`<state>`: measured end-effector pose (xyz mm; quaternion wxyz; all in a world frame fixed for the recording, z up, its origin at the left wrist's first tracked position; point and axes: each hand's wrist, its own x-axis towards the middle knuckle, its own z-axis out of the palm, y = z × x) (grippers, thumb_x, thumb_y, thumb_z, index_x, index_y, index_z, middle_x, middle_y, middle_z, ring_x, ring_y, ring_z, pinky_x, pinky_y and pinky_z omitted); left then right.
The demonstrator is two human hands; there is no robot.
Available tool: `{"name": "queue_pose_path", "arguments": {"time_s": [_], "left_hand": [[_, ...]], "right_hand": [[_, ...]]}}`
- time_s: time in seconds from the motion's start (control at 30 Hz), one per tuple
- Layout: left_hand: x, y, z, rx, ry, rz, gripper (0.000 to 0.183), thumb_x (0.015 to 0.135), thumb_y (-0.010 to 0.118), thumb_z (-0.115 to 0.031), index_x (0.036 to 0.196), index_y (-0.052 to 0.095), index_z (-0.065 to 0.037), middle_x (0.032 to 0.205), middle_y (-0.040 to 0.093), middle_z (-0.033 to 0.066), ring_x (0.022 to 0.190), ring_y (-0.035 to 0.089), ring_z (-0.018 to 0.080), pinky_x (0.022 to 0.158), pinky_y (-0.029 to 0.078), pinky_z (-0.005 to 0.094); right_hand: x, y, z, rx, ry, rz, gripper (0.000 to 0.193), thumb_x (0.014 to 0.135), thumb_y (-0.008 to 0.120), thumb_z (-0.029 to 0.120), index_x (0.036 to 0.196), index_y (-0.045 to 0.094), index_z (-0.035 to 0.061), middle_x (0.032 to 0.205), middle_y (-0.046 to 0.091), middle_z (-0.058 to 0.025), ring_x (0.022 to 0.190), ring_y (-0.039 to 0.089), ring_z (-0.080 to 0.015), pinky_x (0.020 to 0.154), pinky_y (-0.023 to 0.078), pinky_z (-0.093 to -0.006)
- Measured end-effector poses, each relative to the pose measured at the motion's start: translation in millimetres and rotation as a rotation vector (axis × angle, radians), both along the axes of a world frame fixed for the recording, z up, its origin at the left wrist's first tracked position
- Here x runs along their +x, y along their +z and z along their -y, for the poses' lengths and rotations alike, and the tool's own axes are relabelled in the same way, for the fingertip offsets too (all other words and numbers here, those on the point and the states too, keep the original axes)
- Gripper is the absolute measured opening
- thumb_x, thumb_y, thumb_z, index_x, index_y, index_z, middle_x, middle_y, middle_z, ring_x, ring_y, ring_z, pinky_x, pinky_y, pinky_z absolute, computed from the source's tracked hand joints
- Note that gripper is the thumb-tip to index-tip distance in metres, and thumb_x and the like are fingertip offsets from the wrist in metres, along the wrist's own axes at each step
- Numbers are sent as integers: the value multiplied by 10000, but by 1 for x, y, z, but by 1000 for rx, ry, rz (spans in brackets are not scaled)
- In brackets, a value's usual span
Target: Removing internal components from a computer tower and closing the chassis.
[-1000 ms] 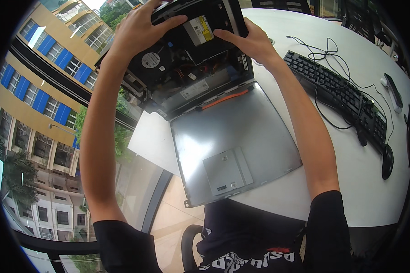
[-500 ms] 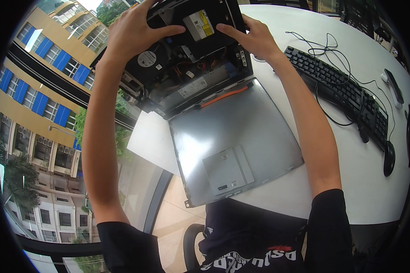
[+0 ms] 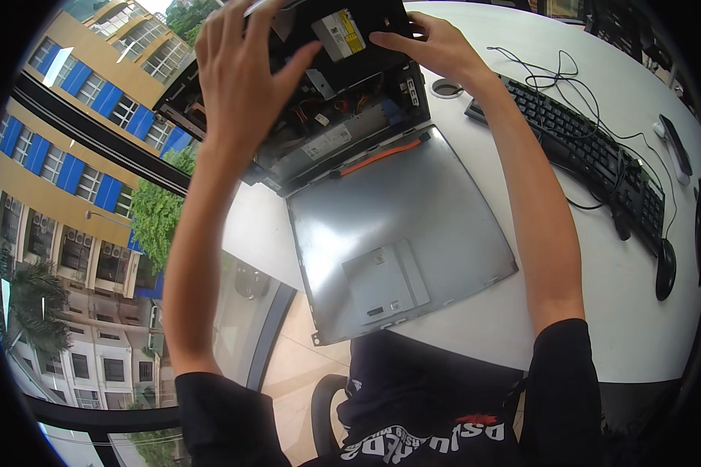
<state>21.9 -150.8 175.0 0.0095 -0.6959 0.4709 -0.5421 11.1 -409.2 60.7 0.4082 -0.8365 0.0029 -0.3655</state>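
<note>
An opened desktop computer case [image 3: 319, 167] stands at the top of the view, its inside showing wires and metal parts. A black drive cage [image 3: 370, 58] with a drive [image 3: 339, 36] bearing a white and yellow label sits at its upper part. My right hand [image 3: 442, 48] grips the cage's right edge, thumb on its face and fingers bent around the side. My left hand [image 3: 245, 74] is raised over the case's left part, fingers stretched and thumb apart, holding nothing that I can see. The grey metal side panel [image 3: 397, 210] lies flat in front of the case.
On the white table [image 3: 631, 335] to the right lie a black keyboard [image 3: 576, 140] with tangled cable, a black mouse [image 3: 665, 271] and a dark handheld object [image 3: 674, 145]. A round cable hole [image 3: 445, 88] is by my right wrist. Window glass borders the left.
My left hand has come off the drive cage's left side and moved right, its fingers now stretched out. My right hand stays at the right edge, shifted slightly.
</note>
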Motion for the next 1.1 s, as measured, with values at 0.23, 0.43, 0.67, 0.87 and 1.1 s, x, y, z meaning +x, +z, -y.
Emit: {"name": "queue_pose_path", "arguments": {"time_s": [0.23, 0.43, 0.67, 0.87, 1.1], "left_hand": [[-51, -139, 2, 171, -154, -625, 179, 854, 754, -94, 1028, 751, -53, 1029, 725, 113, 979, 682, 285, 863, 538, 393], [-31, -166, 6, 283, 25, -767, 193, 904, 664, -108, 1060, 740, -24, 1018, 715, 134, 978, 671, 345, 856, 539, 441], [-40, -161, 9, 189, 8, -821, 222, 882, 659, -56, 1084, 746, -33, 967, 711, 136, 886, 693, 316, 806, 554, 407], [-79, -109, -24, -438, -164, -1533, 250, 947, 666, -52, 1178, 706, 35, 954, 747, 93, 882, 693, 128, 832, 552, 284], [-101, -95, -30, -648, -426, -1336, 263, 1018, 665, -132, 1215, 660, 42, 1027, 726, 69, 926, 681, 116, 846, 548, 265]], "right_hand": [[-40, 74, -9, 264, -10, 463, 645, 871, 768, 352, 1264, 614, -137, 1169, 715, -272, 1113, 707, -318, 972, 551, -358], [-79, 111, -37, 354, 42, 688, 329, 901, 701, 222, 1024, 709, -82, 892, 755, -145, 810, 723, -183, 754, 569, -279], [-148, 133, -50, 128, 407, 120, 232, 957, 661, 179, 865, 731, -22, 705, 716, -85, 624, 676, -121, 596, 552, -254], [-129, 108, -60, -397, 398, -515, 436, 923, 722, 428, 844, 786, 4, 660, 715, -105, 601, 720, -152, 544, 558, -264], [-103, 86, -85, -73, 410, -141, 351, 907, 719, 340, 876, 791, -2, 703, 719, -106, 621, 685, -156, 588, 530, -281]]}}
